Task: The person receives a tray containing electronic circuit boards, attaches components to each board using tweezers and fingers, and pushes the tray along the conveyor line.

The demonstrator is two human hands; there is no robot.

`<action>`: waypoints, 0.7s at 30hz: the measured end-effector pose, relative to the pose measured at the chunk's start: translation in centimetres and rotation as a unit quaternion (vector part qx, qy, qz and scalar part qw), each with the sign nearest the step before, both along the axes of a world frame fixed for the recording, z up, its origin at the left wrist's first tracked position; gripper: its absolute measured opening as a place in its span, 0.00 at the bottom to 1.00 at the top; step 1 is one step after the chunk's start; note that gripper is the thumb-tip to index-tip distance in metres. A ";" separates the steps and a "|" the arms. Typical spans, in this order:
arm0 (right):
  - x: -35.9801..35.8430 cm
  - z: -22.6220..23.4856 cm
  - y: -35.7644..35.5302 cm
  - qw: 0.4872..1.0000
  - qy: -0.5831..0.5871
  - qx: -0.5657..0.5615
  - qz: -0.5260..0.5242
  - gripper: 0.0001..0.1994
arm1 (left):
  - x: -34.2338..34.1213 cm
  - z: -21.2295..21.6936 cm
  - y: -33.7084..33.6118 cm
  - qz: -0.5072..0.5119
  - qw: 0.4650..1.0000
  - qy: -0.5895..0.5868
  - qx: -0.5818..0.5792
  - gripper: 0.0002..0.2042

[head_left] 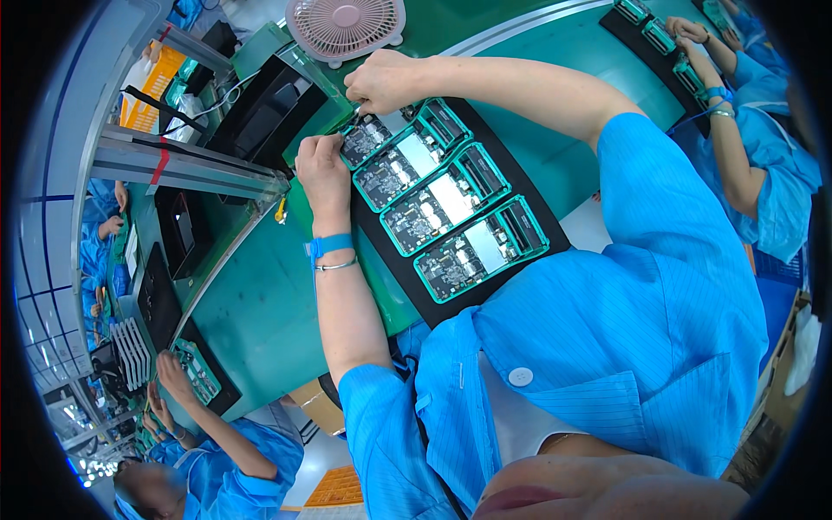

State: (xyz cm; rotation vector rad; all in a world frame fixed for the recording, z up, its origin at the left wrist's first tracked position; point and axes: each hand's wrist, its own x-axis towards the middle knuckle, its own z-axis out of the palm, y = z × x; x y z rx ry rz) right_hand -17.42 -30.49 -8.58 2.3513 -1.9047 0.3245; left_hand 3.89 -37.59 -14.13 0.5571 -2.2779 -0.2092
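Observation:
My left hand (pixel 322 172) is closed, its fingertips together at the left corner of the farthest circuit-board assembly (pixel 366 139). What they pinch is too small to make out. My right hand (pixel 381 82) reaches round from the right, fingers curled into a pinch above that same assembly's far edge; whatever is between them is hidden. Several similar assemblies in teal frames, such as the nearest one (pixel 455 269), lie in a slanting row on a black mat (pixel 542 186). Each shows dark boards and a silvery plate. A blue strap (pixel 331 246) circles my left wrist.
A pink fan (pixel 345 26) stands beyond the mat on the green bench (pixel 251 312). Left of my hands are a metal frame post (pixel 208 169) and a black tray (pixel 264 104). Co-workers handle similar assemblies at lower left (pixel 198 373) and upper right (pixel 659 36).

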 end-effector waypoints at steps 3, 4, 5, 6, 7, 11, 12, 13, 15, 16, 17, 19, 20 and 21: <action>0.1 -0.3 -0.1 1.000 0.003 0.004 0.001 0.11 | 0.1 0.0 0.1 -0.001 1.000 -0.001 0.004 0.05; 0.1 -0.3 -0.1 1.000 0.006 0.001 0.004 0.11 | 0.1 0.0 0.1 0.000 1.000 -0.002 0.003 0.05; 0.1 -0.3 -0.1 1.000 0.006 0.001 0.004 0.11 | 0.1 0.0 0.1 0.000 1.000 -0.002 0.003 0.05; 0.1 -0.3 -0.1 1.000 0.008 0.002 0.007 0.11 | 0.1 0.0 0.1 -0.001 1.000 -0.001 0.004 0.05; 0.1 -0.2 0.0 1.000 0.010 0.004 0.011 0.11 | 0.2 -0.1 0.1 -0.001 1.000 0.000 0.004 0.05; 0.2 -0.1 -0.1 1.000 0.013 0.011 0.008 0.11 | 0.2 -0.5 -0.1 -0.013 1.000 0.002 0.028 0.06; 0.2 -0.1 -0.1 1.000 0.019 0.012 0.004 0.11 | 0.1 -0.6 -0.1 -0.013 1.000 0.003 0.027 0.06; 0.2 -0.2 -0.1 1.000 0.024 0.011 0.002 0.11 | 0.2 -0.6 -0.2 -0.014 1.000 0.003 0.025 0.06; 0.2 -0.3 -0.2 1.000 0.023 0.007 0.003 0.11 | 0.1 -0.6 -0.3 -0.015 1.000 0.003 0.020 0.06; 0.3 -0.2 -0.1 1.000 0.023 0.005 0.005 0.11 | 0.1 -0.6 -0.3 -0.017 1.000 0.004 0.017 0.06; 0.3 -0.2 -0.1 1.000 0.023 0.005 0.005 0.11 | 0.2 -0.6 -0.3 -0.017 1.000 0.003 0.017 0.06; 0.4 -0.1 0.0 1.000 0.024 0.017 0.000 0.11 | 0.2 -0.7 -0.3 -0.016 1.000 0.001 0.022 0.06; 0.4 0.0 0.0 1.000 0.024 0.016 0.000 0.11 | 0.3 -0.7 -0.3 -0.016 1.000 0.002 0.021 0.06; 0.4 0.1 0.0 1.000 0.020 0.021 -0.001 0.10 | 0.3 -0.7 -0.4 -0.019 1.000 0.003 0.022 0.06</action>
